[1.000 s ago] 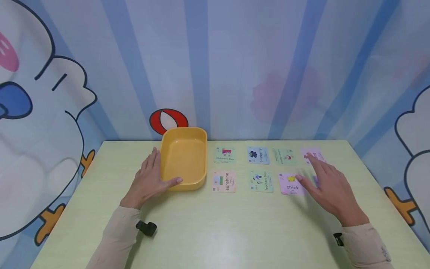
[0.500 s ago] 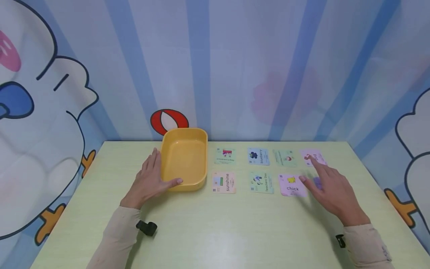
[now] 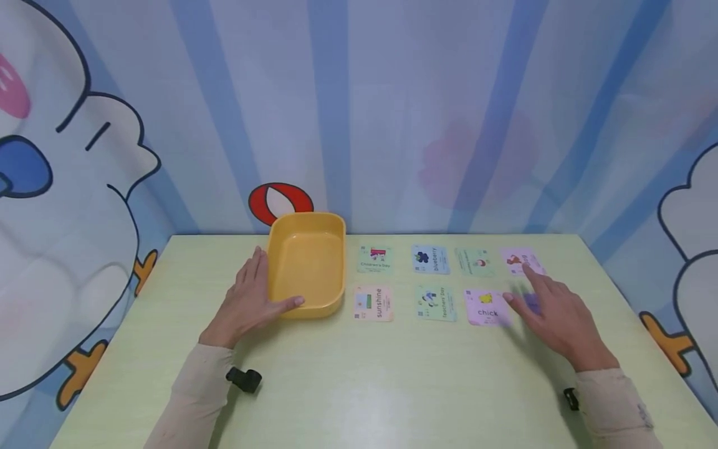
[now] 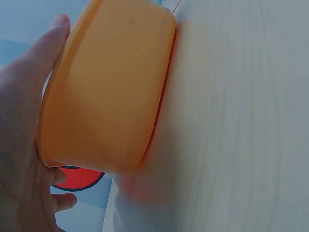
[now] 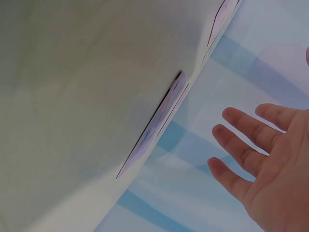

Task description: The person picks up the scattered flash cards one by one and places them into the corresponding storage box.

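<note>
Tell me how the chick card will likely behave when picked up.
The chick card is likely light, looking thin and small beside the right hand. It may be fairly stiff, since it shows no curl. Lying flat on the table, it could slide rather than lift at first.

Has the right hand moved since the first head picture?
Yes: in the head view, the right hand has shifted slightly right and back toward the person, judged against the chick card.
</note>
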